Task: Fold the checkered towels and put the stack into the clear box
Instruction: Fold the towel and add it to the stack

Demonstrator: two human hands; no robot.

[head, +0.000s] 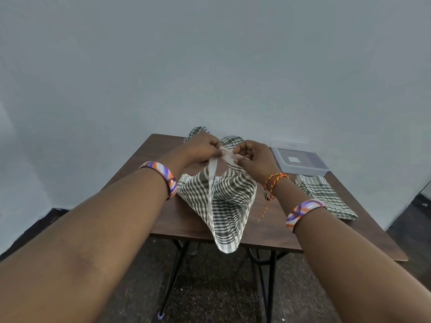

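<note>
A green-and-white checkered towel [226, 203] hangs lifted over the brown table [177, 220], its lower end drooping past the near edge. My left hand [201, 146] and my right hand [253, 157] both pinch its white top edge close together above the table. Behind my hands lie more loose checkered towels [229, 139] at the far edge. A folded checkered towel [324, 194] rests on the table at the right. The clear box [300, 159] sits at the far right corner, its lid leaning behind it.
The small table stands on thin black metal legs [173, 276] against a plain pale wall. Dark speckled floor [210, 292] shows below and to the right of the table.
</note>
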